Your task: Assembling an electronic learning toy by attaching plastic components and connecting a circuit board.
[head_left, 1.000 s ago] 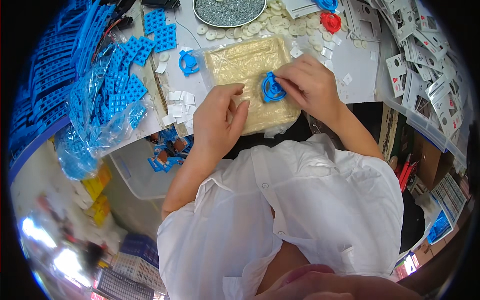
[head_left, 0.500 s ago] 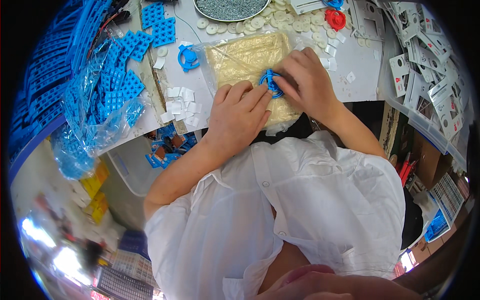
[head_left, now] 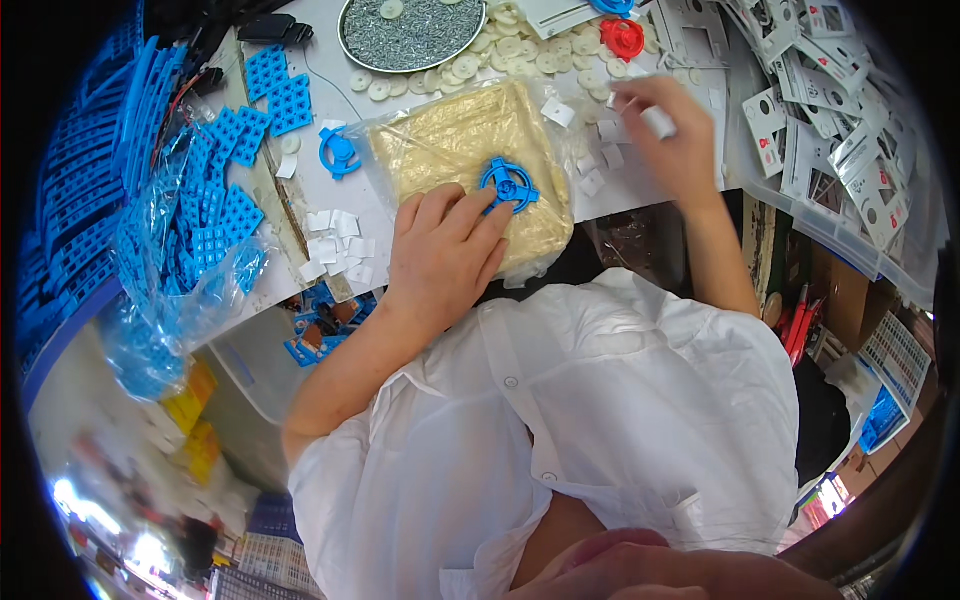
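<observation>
Here the left hand is lying palm down across the pale-gold wrapped block, fingers stretched and slightly bent, tips touching the near rim of the blue three-lugged ring. They aren't clenching; the thumb is hidden, so I can't tell whether they're pinching. The ring is sitting on the block's right half. Over to the right, the right hand is hovering well apart from it, its fingers curling and blurring. A small white piece is showing at those fingers, and I can't tell whether they're gripping it or merely covering it.

Now the risks. The block's plastic film is wrinkling and looking slick, so an off-centre push could be sending that ring skidding, with only those left fingertips steadying it. The block's near end seems to be jutting past the table edge; leaning hard there might be tipping it lapward. Around the right hand, loose white squares and cream discs are crowding together, so a hurried grab could be picking up two pieces, or a trailing wrist could be sweeping some off the edge.
</observation>
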`<state>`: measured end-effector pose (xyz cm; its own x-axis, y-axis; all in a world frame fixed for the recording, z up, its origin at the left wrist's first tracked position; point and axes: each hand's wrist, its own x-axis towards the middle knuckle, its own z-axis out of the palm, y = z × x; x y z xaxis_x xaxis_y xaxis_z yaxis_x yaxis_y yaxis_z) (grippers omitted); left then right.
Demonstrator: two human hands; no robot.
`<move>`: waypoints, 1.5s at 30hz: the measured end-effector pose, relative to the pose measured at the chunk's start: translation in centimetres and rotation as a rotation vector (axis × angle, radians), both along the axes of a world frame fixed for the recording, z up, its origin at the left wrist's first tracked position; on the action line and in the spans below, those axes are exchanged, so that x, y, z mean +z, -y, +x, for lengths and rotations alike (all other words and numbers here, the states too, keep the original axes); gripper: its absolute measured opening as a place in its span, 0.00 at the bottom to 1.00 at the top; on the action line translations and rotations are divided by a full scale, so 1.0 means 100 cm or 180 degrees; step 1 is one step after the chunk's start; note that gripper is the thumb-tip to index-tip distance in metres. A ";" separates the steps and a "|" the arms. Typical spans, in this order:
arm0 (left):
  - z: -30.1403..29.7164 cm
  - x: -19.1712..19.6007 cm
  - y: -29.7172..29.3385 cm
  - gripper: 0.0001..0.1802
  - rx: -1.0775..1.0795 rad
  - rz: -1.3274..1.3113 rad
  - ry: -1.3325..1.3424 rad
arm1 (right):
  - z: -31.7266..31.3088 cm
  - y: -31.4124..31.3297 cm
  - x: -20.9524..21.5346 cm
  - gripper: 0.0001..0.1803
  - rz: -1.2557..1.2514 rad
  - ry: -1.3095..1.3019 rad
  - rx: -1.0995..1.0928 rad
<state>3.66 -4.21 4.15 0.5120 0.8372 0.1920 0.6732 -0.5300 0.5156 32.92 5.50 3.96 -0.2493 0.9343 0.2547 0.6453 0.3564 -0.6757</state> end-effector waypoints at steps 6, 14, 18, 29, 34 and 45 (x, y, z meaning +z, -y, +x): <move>-0.002 -0.002 -0.004 0.20 -0.0016 -0.0046 0.0484 | 0.020 -0.038 -0.013 0.11 0.0139 0.1144 -0.0570; -0.040 0.021 0.018 0.18 0.0630 -0.0058 0.0678 | 0.015 -0.045 -0.026 0.12 0.0006 0.0815 -0.0663; -0.056 0.029 0.017 0.16 0.0830 0.0026 0.0784 | 0.023 -0.043 -0.022 0.13 0.0179 0.0862 -0.0466; -0.049 0.037 0.010 0.11 0.0680 0.0067 0.0884 | 0.087 -0.107 0.048 0.24 0.1897 0.1459 -0.1822; -0.099 0.079 0.004 0.12 0.0692 0.0190 0.0512 | 0.107 -0.121 0.025 0.16 0.1569 -0.0482 -0.1825; -0.345 0.072 -0.212 0.30 0.2409 0.0451 -0.1350 | 0.110 -0.066 0.065 0.19 0.1760 -0.2168 -0.1685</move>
